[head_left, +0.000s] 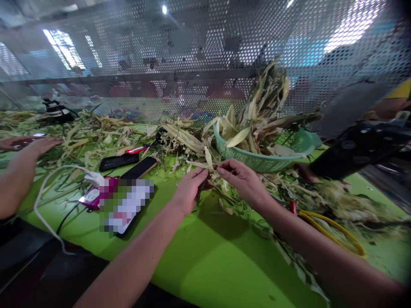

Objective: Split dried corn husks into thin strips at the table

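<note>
Both my hands are close together over the green table, just in front of a basket. My left hand (190, 190) is closed, its thumb and fingers pinched at the base of a pale strip of dried corn husk (209, 158). From the other side my right hand (241, 179) pinches the same small piece, with its fingers curled. The husk strip is bent and sticks up above the fingertips. Its lower end is hidden by my fingers. Loose husk scraps (226, 209) lie on the table below my hands.
A pale green basket (257, 162) of dried husks stands behind my hands. Phones (139, 167), a red-handled cutter (136, 150), a purple packet (99, 194) and a white cable (37, 194) lie left. Another person's arm (19, 175) reaches in there. A yellow loop (340, 231) lies right.
</note>
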### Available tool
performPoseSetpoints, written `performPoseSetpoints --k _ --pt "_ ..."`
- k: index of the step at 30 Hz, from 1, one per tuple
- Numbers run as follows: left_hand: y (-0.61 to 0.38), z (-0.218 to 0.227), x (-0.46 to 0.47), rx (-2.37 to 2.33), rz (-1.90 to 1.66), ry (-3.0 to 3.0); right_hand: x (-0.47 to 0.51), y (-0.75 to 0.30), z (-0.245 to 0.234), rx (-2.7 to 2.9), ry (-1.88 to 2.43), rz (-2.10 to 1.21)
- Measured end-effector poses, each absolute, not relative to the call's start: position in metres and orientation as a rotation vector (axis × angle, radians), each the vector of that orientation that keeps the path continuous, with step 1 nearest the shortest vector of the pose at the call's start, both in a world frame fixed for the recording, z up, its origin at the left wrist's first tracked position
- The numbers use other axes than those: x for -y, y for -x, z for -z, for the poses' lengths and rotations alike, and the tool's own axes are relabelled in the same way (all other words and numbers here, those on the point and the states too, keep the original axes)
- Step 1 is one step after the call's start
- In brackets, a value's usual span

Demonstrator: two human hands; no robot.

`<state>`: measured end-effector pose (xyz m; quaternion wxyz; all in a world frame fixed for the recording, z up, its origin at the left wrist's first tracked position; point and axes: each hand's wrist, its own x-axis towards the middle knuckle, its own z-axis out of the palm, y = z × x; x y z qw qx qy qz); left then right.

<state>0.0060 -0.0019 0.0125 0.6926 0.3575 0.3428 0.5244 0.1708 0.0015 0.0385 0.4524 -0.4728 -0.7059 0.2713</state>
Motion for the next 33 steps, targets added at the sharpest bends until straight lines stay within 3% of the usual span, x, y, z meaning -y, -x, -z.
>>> performPoseSetpoints --k 4,8,16,22,33 --pt "-0.004 -0.016 0.003 -0.759 -1.119 -0.854 -0.006 -0.17 -0.032 1.683 1.128 -1.023" --pt "-0.002 -0.015 0.002 -0.796 -1.137 -0.926 -0.005 -0.168 -0.035 1.609 1.113 -1.111" --pt "0.001 -0.014 -0.002 -0.859 -1.166 -0.91 -0.006 -0.17 -0.034 1.63 1.173 -0.908" --pt "0.001 -0.016 -0.003 -0.914 -1.257 -0.857 -0.006 -0.174 -0.034 1.482 1.255 -0.515" --pt "-0.005 -0.014 0.001 -0.885 -1.26 -0.901 0.0 -0.155 -0.016 1.634 1.117 -1.048"
